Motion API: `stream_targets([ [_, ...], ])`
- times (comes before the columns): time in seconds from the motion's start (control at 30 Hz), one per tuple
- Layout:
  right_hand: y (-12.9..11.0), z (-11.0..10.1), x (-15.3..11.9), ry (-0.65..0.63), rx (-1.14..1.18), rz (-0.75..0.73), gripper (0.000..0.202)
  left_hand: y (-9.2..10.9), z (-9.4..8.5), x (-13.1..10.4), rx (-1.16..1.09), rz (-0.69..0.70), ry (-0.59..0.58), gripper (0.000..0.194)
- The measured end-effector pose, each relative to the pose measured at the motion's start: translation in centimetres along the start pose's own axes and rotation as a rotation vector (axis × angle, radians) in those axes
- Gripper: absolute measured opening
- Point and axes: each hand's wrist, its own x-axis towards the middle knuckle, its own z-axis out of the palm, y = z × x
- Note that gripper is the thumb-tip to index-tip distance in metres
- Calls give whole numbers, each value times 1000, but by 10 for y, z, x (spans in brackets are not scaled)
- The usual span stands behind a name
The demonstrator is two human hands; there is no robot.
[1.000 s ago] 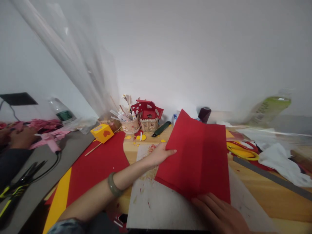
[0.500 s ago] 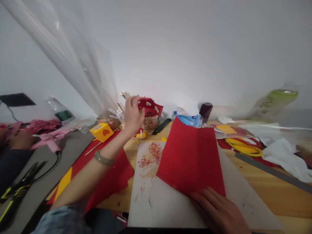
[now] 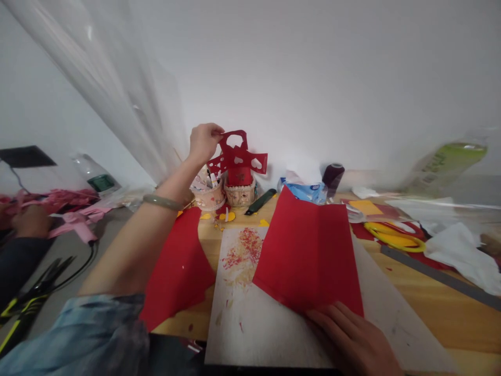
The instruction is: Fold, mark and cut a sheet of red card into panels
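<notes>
Up against the wall, my left hand (image 3: 205, 142) pinches the top of a red paper cutout (image 3: 238, 156) with heart-shaped and rounded holes. The cutout's lower part is in or just behind a decorated basket-like cup (image 3: 240, 196). Low on the right, my right hand (image 3: 352, 337) grips the bottom edge of a creased red paper sheet (image 3: 309, 250); its thumb is hidden. That sheet lies over a pale cutting board (image 3: 270, 339) marked with red and yellow specks. Another red sheet (image 3: 176, 266) lies under my left forearm.
A second cup (image 3: 209, 199) holds white strips. Nearby are a dark green utility knife (image 3: 260, 202), a blue tissue pack (image 3: 303, 192) and a purple thread spool (image 3: 332, 175). A metal ruler (image 3: 438, 277) and yellow-handled scissors (image 3: 393, 237) lie right. At far left, another person's hand (image 3: 33, 220) touches pink ribbon.
My left hand has risen and now pinches the red cutout, which has been lifted and turned. My right hand and the creased sheet have stayed in place.
</notes>
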Motion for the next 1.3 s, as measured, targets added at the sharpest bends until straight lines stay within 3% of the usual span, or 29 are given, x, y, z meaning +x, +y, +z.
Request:
stream_targets([
  [0.37,-2,-4,2,-24,25,21,32,-3,8,-13,57,37,-75,23],
  [0.43,-3,-3,0,-47,51,33,30,-4,10,-16,75,56,-97,29],
  [0.5,-4,-2,-2,-63,70,36,29,-1,11,-22,97,97,-90,49],
  [0.6,-4,-2,-4,-69,75,36,29,14,5,-43,61,187,31,70],
  [0.7,-4,-4,-1,-69,63,19,31,36,-5,-84,-79,337,107,53],
  [0.73,-4,-5,0,-64,53,12,33,43,-8,-101,-144,376,77,42],
  [0.8,-5,-9,4,-63,27,1,38,56,-13,-135,-293,480,-245,28],
  [0.9,-9,-14,8,-56,-23,-15,46,67,-15,-179,-480,508,-815,26],
  [1.0,-15,-21,8,-34,-51,-38,50,68,-13,-205,-583,582,-1089,42],
  [1.1,-21,-31,8,-34,-30,-61,48,64,-6,-215,-646,591,-1140,50],
  [1.17,-23,-39,8,-43,-11,-73,48,62,-3,-221,-643,577,-1091,48],
  [1.3,-18,-56,1,-27,-17,-81,44,70,-20,-250,-582,663,-768,48],
])
